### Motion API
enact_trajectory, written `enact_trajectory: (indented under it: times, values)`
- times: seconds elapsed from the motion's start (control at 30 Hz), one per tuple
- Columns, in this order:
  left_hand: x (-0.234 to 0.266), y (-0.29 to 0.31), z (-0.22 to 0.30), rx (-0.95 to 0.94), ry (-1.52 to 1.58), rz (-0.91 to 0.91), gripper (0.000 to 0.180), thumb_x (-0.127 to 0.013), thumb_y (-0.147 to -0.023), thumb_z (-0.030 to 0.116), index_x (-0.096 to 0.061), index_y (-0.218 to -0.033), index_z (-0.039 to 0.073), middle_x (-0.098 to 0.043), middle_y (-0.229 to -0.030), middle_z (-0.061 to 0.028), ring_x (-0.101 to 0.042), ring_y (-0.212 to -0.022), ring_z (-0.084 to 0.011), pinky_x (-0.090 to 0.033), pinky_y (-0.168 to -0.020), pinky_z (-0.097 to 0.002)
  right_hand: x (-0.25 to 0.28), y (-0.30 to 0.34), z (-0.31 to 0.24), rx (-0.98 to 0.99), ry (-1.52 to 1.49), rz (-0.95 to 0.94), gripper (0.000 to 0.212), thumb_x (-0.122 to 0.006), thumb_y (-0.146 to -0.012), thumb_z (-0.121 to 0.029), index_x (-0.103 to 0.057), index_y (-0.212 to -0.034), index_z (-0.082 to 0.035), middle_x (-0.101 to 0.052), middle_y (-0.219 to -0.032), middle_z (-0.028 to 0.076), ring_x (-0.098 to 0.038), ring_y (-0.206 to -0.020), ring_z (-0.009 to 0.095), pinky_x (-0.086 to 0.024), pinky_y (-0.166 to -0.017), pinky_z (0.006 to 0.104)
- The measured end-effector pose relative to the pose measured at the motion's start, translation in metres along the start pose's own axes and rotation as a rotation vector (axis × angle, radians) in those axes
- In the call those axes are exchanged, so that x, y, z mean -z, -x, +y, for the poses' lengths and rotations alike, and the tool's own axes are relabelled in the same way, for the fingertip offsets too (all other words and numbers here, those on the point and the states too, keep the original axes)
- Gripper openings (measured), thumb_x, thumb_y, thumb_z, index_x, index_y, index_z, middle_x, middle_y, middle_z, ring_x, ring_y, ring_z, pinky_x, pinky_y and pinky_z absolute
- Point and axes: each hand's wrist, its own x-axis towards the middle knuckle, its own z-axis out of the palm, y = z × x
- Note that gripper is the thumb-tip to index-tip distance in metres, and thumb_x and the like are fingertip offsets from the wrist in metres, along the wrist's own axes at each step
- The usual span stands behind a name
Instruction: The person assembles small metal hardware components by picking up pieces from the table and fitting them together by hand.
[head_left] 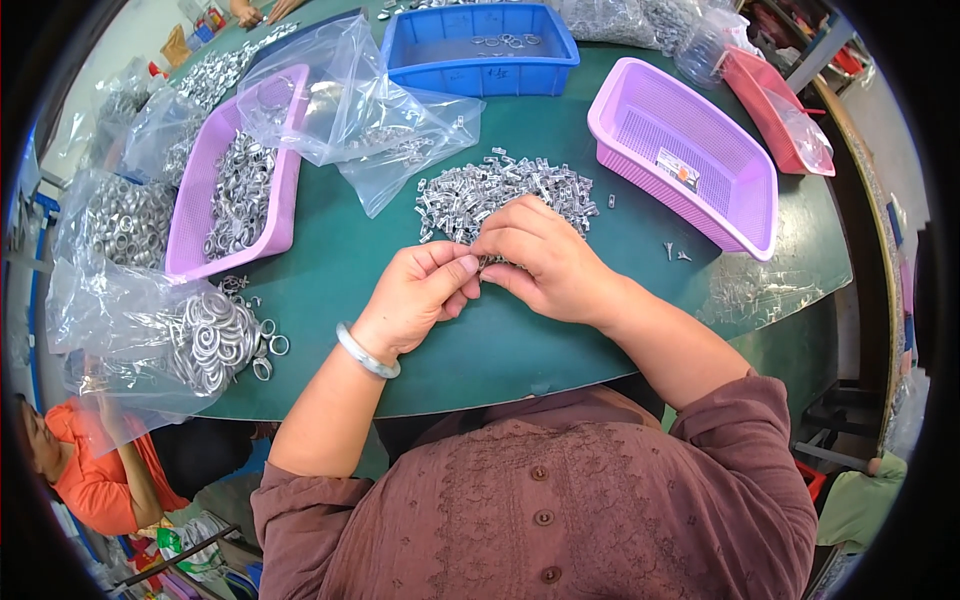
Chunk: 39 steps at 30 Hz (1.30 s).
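My left hand [420, 290], with a pale bangle [367, 350] on its wrist, is closed with thumb and fingers pinched together. Against its fingertips my right hand [545, 258] pinches too, its fingers curled over. Whatever small piece sits between them is hidden by the fingers. Just beyond both hands lies a heap of small silver metal parts [505, 190] on the green table [560, 345]. To the left, a pile of silver metal rings [213, 340] spills out of a clear plastic bag [110, 320].
At left stands a purple basket [283, 215] of silver parts, partly under a clear plastic bag [350, 90]. A blue bin [480, 75] is at the back. On the right are another purple basket [690, 195] and a red basket [770, 115]. A co-worker in orange [95, 470] sits at left.
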Motion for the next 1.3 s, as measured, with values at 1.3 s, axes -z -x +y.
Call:
enact_trajectory:
  times: [1.3]
  values:
    - [-0.003, 0.001, 0.002, -0.090, -0.077, -0.035, 0.017, -0.048, -0.091, 0.017, -0.058, -0.095, 0.004, -0.055, -0.071, -0.0002, -0.047, -0.056, -0.0055, -0.038, -0.050, -0.0170, 0.004, 0.006, 0.001, -0.643, -0.761, -0.067, 0.007, -0.059, -0.082, -0.004, -0.059, -0.089, -0.001, -0.055, -0.081, 0.000, -0.049, -0.069, 0.005, -0.040, -0.059, 0.0190]
